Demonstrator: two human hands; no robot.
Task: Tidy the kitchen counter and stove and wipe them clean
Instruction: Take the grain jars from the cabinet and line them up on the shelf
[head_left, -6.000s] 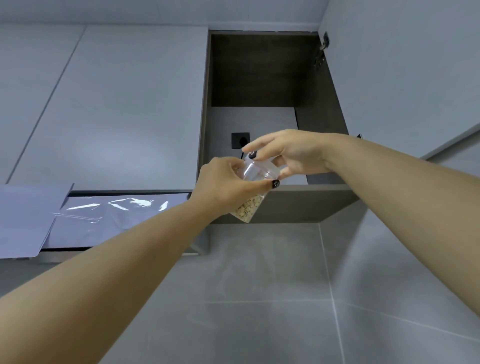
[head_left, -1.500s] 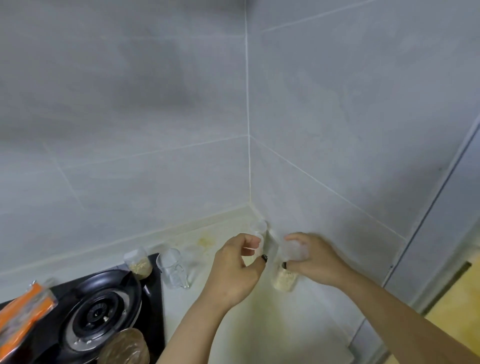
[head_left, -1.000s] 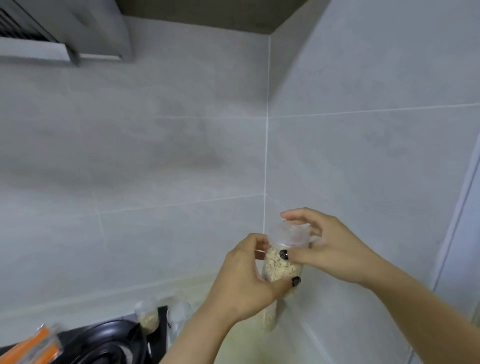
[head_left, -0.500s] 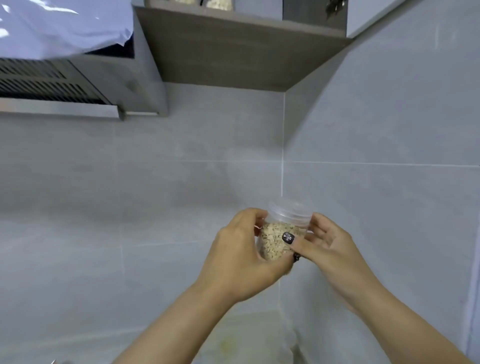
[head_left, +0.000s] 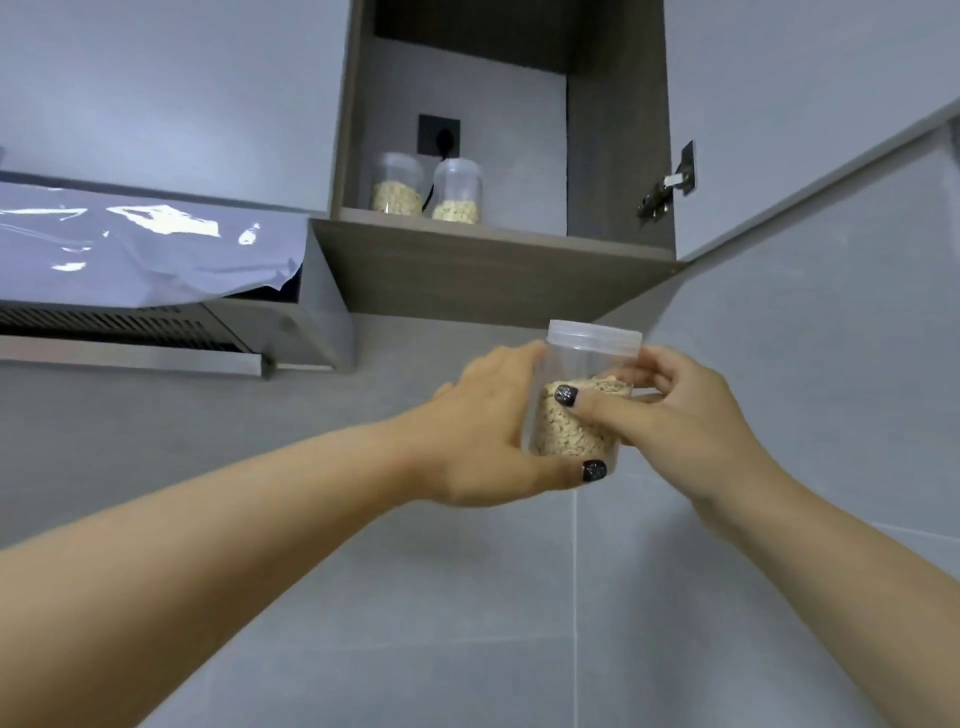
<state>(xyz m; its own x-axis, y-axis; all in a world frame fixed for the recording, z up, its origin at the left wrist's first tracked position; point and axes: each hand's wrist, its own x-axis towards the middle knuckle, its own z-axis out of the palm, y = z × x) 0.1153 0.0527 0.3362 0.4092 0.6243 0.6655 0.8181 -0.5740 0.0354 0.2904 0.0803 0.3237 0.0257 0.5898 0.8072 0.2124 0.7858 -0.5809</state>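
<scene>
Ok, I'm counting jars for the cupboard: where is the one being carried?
The jar is centre-right in the head view, held between the left hand and right hand, below the open cupboard.

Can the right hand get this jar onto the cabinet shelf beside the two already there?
Probably yes. The right hand and left hand hold the jar below the open cabinet; the shelf right of the two jars looks bare.

Grey tiled walls (head_left: 779, 597) meet in a corner; above, an open dark-brown wooden wall cabinet (head_left: 483, 270) beside a film-wrapped steel range hood (head_left: 156, 312).
</scene>
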